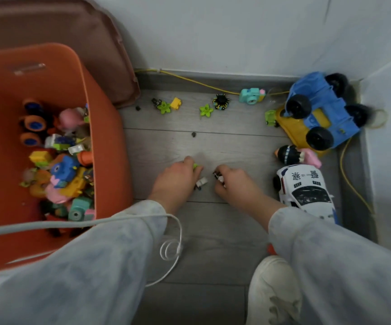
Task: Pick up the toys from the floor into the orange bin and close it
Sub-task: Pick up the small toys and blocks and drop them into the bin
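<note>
looking down from the head view, the orange bin (pixel 110 141) stands open at the left, part full of toys, with its lid (pixel 49 24) propped behind it. the left hand (pixel 175 181) curls its fingers round a small green piece (pixel 195 165) on the floor. the right hand (pixel 234 184) pinches a dark-and-white bit (pixel 218 176). the police car (pixel 304 191), blue truck (pixel 318 111), toy camera (pixel 252 96) and smaller pieces lie out, so roughly half seems left, plus closing.

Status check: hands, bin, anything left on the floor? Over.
Left hand pinching small green piece; right hand gripping small dark toy. Orange bin open, part full. White police car, blue truck on floor.
</note>
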Demonstrator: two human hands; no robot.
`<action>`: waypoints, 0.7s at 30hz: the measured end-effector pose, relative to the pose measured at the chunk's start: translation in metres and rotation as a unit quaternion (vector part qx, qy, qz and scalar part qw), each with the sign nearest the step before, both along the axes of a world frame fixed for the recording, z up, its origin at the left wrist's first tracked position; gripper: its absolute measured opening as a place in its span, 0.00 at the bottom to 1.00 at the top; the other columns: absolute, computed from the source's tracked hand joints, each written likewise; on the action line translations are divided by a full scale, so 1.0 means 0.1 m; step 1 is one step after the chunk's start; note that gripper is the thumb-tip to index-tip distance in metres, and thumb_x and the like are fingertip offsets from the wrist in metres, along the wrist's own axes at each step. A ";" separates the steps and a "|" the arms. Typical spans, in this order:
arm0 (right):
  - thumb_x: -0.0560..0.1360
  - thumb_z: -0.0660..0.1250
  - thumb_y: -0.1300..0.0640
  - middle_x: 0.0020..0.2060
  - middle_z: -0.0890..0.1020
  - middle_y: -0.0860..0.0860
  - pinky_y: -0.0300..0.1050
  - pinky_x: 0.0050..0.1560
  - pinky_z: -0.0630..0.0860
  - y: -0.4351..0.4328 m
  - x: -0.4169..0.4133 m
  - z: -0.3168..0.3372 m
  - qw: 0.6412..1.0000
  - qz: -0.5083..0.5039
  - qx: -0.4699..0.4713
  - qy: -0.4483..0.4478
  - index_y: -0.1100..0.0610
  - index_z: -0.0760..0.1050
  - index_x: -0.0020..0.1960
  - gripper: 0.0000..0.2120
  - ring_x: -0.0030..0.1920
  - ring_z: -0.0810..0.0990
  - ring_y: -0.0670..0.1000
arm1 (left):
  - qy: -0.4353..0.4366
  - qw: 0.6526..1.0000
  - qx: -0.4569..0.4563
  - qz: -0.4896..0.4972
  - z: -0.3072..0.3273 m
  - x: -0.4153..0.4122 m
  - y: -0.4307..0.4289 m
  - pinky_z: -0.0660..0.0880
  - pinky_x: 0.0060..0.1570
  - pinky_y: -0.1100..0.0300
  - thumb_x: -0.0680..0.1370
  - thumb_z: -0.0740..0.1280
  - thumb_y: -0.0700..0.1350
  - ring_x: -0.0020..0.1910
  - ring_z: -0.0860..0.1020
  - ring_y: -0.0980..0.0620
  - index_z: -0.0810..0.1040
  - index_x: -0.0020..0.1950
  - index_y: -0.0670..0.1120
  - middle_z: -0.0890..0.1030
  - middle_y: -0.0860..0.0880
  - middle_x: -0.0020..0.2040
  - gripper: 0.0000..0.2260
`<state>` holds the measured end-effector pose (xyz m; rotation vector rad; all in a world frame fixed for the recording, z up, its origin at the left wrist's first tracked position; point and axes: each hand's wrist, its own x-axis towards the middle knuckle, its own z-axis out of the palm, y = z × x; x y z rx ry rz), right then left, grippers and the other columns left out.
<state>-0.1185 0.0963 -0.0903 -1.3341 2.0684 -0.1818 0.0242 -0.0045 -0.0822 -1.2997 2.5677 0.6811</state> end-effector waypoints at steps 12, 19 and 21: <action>0.75 0.66 0.55 0.54 0.84 0.57 0.45 0.50 0.74 -0.58 0.42 1.48 0.980 -0.068 -0.181 -0.036 0.56 0.77 0.64 0.18 0.54 0.81 0.58 | 0.094 0.989 -0.059 0.100 1.60 0.28 -0.30 0.74 0.48 0.46 0.82 0.59 0.58 0.52 0.78 0.31 0.72 0.55 0.42 0.81 0.35 0.50 0.19; 0.74 0.69 0.53 0.52 0.84 0.53 0.42 0.42 0.69 -1.00 1.18 2.34 0.958 -0.033 -0.269 -0.092 0.54 0.79 0.60 0.15 0.46 0.80 0.52 | 0.089 0.982 -0.128 0.109 2.58 0.99 -0.93 0.73 0.46 0.49 0.83 0.57 0.55 0.51 0.78 0.33 0.76 0.56 0.41 0.80 0.35 0.52 0.18; 0.73 0.70 0.53 0.51 0.85 0.53 0.42 0.44 0.70 -1.08 1.38 2.48 0.956 -0.013 -0.278 -0.099 0.55 0.79 0.58 0.14 0.50 0.81 0.53 | 0.058 0.987 -0.128 0.077 2.80 1.25 -1.01 0.72 0.45 0.50 0.84 0.55 0.53 0.51 0.78 0.34 0.76 0.57 0.42 0.79 0.37 0.54 0.17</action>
